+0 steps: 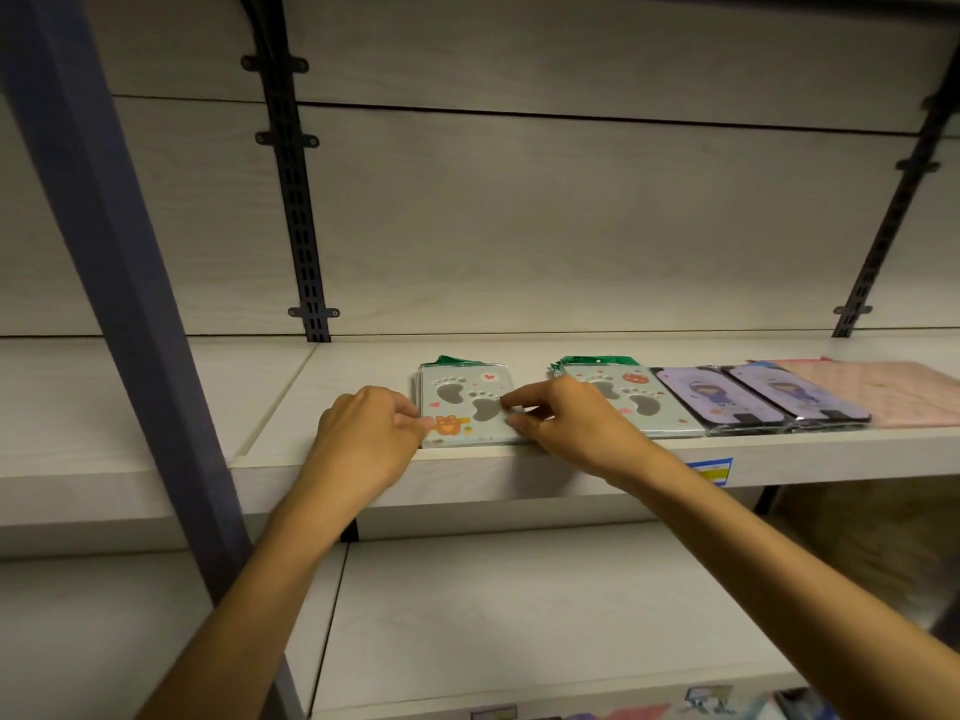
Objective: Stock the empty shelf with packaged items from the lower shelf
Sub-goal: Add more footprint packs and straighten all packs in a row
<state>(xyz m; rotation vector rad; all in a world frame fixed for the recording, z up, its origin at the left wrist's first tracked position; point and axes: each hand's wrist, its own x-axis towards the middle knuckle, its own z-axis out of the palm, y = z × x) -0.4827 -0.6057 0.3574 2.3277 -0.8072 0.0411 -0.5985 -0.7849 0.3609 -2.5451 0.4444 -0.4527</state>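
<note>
**Shelf stocking: footprint pack being squared at the front edge**

Head view. Item in hand: footprint-print pack (464, 405), pale green with a green header flap at its far end, lying flat on the shelf (363, 371) at the near edge, left end of the row. Left hand (363, 428): fingers curled, fingertips pinching the pack's near-left corner. Right hand (563, 423): thumb and forefinger pinching the pack's near-right edge, partly covering it. Row to the right, in order: second footprint pack (623, 397), just beside the first with a narrow gap; two purple figure packs (753, 400), touching one another; a pink pack (893, 392) at the far right. Blue-and-yellow price label (712, 471) on the shelf's front lip. Lower shelf (519, 615) below; only slivers of stock show at the bottom border.

Handling note, as judgement: the pack appears to be a stack of thin sleeves, liable to fan out. Keep both pinches even, slide rather than lift, line the near edge with its neighbour's, and release both corners together.
</note>
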